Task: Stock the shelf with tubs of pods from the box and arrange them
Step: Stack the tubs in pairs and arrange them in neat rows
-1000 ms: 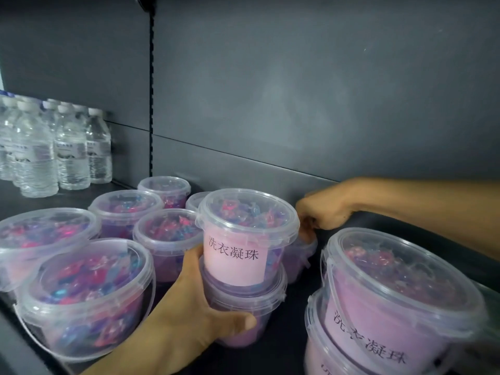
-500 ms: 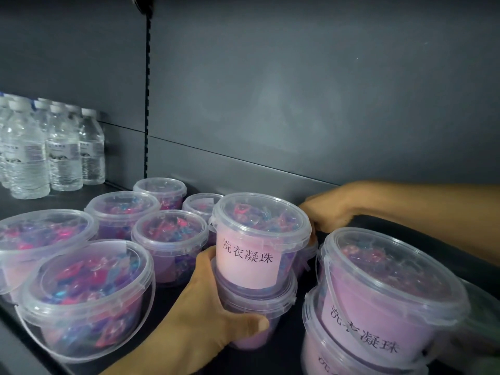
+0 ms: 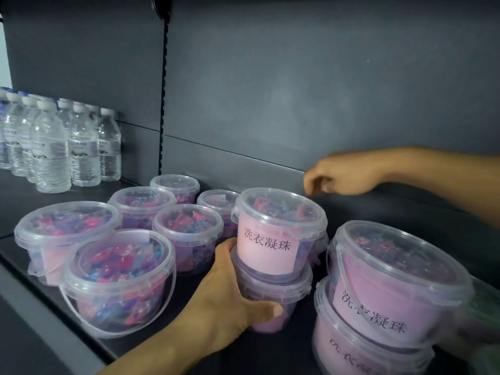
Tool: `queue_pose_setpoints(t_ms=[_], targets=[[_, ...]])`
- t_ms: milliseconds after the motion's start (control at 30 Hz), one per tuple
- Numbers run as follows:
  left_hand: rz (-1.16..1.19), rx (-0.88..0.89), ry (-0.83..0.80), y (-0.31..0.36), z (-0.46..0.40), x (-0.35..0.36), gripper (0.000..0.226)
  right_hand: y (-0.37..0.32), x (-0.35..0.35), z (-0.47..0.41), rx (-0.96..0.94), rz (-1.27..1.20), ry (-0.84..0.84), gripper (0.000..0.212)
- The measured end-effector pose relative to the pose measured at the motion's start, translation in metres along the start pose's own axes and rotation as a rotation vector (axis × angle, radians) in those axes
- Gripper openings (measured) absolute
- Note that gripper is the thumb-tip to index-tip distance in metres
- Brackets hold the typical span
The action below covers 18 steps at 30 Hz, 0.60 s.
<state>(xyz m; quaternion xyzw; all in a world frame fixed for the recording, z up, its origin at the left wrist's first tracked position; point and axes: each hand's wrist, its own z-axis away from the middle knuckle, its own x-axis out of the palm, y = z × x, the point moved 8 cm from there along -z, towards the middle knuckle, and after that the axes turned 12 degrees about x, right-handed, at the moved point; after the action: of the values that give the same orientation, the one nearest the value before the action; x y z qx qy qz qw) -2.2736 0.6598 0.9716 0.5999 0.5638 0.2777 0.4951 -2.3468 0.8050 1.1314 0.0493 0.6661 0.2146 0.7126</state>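
Clear tubs of pink and blue pods stand on the dark shelf [image 3: 32, 196]. At the centre, a labelled tub [image 3: 278, 228] sits stacked on a lower tub [image 3: 273, 296]. My left hand [image 3: 230, 293] grips that lower tub, thumb across its front. My right hand [image 3: 341, 174] hovers behind the stack near the back wall, fingers loosely curled and holding nothing. A second stack of two labelled tubs [image 3: 389, 282] stands at the right front. Several single tubs [image 3: 119, 277] fill the left.
Several water bottles [image 3: 54, 147] stand at the far left of the shelf. The grey back panel [image 3: 297, 90] rises behind everything. The shelf's front edge [image 3: 40, 301] runs diagonally at the lower left. A clear plastic thing shows blurred at the right edge.
My right hand has lifted off the hidden tub behind the stack and moved up and right, now free in the air. My left hand keeps its grip on the lower tub.
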Motion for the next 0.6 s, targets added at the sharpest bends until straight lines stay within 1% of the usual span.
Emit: queue_pose_setpoints(t_ms=[100, 167, 267, 333, 400, 433, 467, 500, 567, 600], targets=[[-0.115, -0.012, -0.037, 0.011, 0.014, -0.004, 0.129, -0.017, -0.041, 0.033, -0.022, -0.158, 0.156, 0.017], [-0.229, 0.016, -0.035, 0.024, 0.028, -0.013, 0.130, -0.034, -0.051, 0.051, -0.053, -0.243, 0.185, 0.021], [-0.351, 0.117, -0.078, 0.048, 0.051, -0.028, 0.118, -0.064, -0.048, 0.070, -0.090, -0.303, 0.151, 0.039], [-0.398, 0.211, -0.076, 0.066, 0.065, -0.046, 0.102, -0.078, -0.036, 0.074, -0.077, -0.227, 0.094, 0.039], [-0.450, 0.288, -0.028, 0.078, 0.076, -0.073, 0.083, -0.086, -0.029, 0.076, -0.025, -0.128, 0.067, 0.036], [-0.482, 0.322, 0.009, 0.082, 0.080, -0.089, 0.076, -0.089, -0.031, 0.076, 0.006, -0.091, 0.099, 0.038], [-0.504, 0.348, 0.052, 0.084, 0.083, -0.108, 0.070, -0.091, -0.037, 0.077, 0.038, -0.080, 0.167, 0.042], [-0.504, 0.367, 0.102, 0.084, 0.085, -0.129, 0.065, -0.096, -0.048, 0.079, 0.053, -0.105, 0.281, 0.045], [-0.461, 0.351, 0.210, 0.074, 0.088, -0.171, 0.055, -0.113, -0.071, 0.089, 0.008, -0.271, 0.507, 0.044], [-0.451, 0.323, 0.251, 0.067, 0.088, -0.190, 0.050, -0.126, -0.076, 0.092, -0.041, -0.346, 0.557, 0.042]])
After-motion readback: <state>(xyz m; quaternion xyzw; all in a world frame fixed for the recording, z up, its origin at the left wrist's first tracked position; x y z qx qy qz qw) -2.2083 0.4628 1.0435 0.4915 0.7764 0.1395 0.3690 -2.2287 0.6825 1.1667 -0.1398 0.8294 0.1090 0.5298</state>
